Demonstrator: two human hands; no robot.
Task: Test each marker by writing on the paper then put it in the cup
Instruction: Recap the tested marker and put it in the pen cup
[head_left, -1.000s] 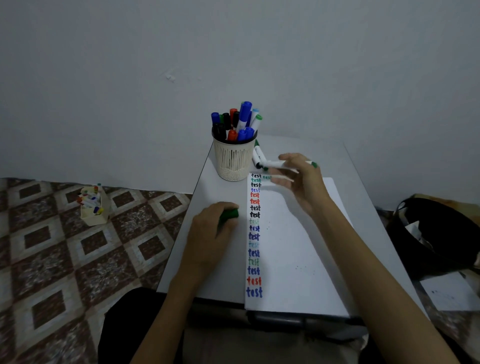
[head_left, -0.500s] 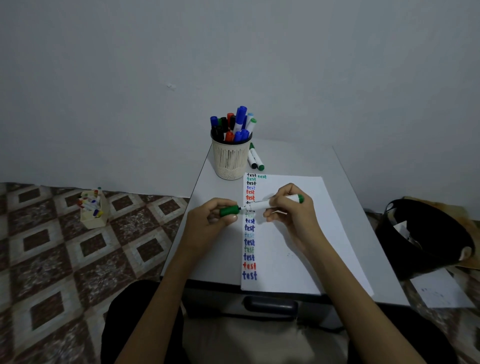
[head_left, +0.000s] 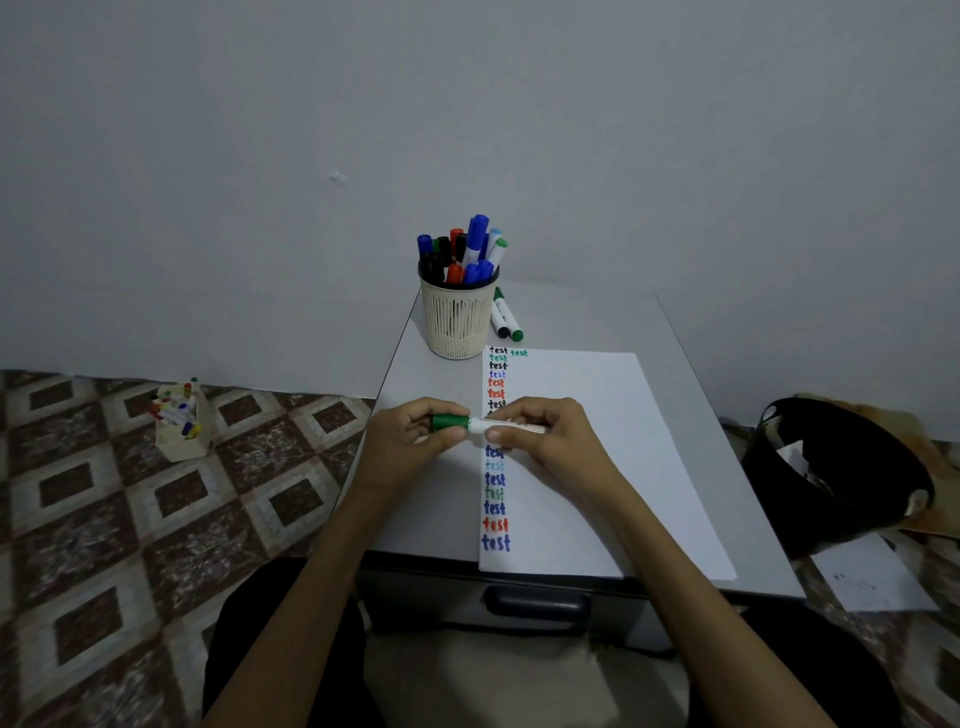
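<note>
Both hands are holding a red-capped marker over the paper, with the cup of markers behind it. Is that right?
Nearly: the cap is green, not red. The head view shows the left hand pinching that cap and the right hand holding the marker by its white barrel over the paper, the cup of markers behind.

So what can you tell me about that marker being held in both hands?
The marker has a slim white barrel, plastic by the look, with a green cap at its left end. The cap meets the barrel with no gap showing, so it looks closed. It lies roughly level, crosswise over the left edge of the paper and its column of "test" words. The left hand grips the cap; the right hand pinches the barrel and hides much of it.
</note>
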